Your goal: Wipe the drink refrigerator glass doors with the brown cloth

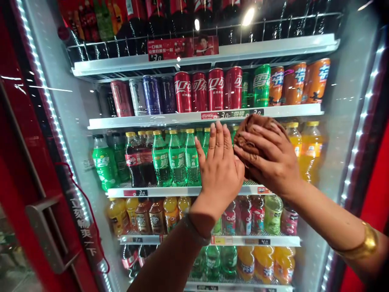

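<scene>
My right hand [267,158] presses a crumpled brown cloth [247,140] against the glass door of a drinks fridge, its fingers spread over the cloth. Beside it, my left hand [220,162] lies flat on the glass with fingers stretched out and nothing held. Behind the glass, red cans [215,89] stand on a shelf above the hands, and green bottles [178,160] stand at the level of my left hand. Part of the orange drink bottles is hidden by my right hand and forearm.
At the left is the red door frame [69,202] with a grey handle [45,235] and a red cord [88,202] hanging near it. White shelves [158,119] hold more cans and bottles. Light strips run down both sides.
</scene>
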{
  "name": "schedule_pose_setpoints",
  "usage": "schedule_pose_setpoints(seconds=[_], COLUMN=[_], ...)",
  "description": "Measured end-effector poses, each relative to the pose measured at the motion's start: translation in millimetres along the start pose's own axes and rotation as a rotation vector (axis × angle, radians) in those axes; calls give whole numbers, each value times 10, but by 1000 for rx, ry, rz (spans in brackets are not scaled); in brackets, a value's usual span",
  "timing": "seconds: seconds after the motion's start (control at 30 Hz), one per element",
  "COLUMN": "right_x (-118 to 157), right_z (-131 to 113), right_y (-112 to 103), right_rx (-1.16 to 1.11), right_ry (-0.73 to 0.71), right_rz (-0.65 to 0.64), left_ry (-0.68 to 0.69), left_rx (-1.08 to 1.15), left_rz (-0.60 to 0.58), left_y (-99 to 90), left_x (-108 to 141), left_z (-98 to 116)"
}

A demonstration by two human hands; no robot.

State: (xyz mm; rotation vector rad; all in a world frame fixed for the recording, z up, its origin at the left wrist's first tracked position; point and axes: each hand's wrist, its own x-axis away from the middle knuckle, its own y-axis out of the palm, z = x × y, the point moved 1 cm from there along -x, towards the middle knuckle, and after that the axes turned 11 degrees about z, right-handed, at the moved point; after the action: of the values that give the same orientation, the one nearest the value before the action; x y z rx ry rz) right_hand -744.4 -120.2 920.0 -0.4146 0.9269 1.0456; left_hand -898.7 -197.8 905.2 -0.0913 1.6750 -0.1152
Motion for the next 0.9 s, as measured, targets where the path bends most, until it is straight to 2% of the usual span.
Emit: schedule_pose_setpoints(seconds=[0.1,0.17,0.27,0.4,0.5,0.6,0.67,0.77,0.83,0.9], right_x=[283,337,278,373,685,951,992,914,890,957], right_z=[167,338,496,420,404,593,783,997,1036,1011], right_y=[-274,-379,-395,-418,-628,-913,-1038,-1070,-1052,-1078], right_rx=[-14,12,58,83,34,24,58,106,109,85], right_ry=[-30,-22,56,144,63,-16,-12,59,119,167], right_rz=[-69,-50,47,76,7,-85,-99,-18,45,55], left_ry=[25,41,46,-3,-20,-26,-16,-12,-41,-68], left_rx=[25,50,79,94,108,128,174,244,264,279], left_rz=[-19,-30,-39,-21,-2,15,12,18,48,73], left_y=[63,130,246,376,465,562,631,741,815,890], left_x=[79,99,105,214,361,427,398,318,312,381], left_z=[213,399,687,941,1055,1222,1394,1691,1873,2033])
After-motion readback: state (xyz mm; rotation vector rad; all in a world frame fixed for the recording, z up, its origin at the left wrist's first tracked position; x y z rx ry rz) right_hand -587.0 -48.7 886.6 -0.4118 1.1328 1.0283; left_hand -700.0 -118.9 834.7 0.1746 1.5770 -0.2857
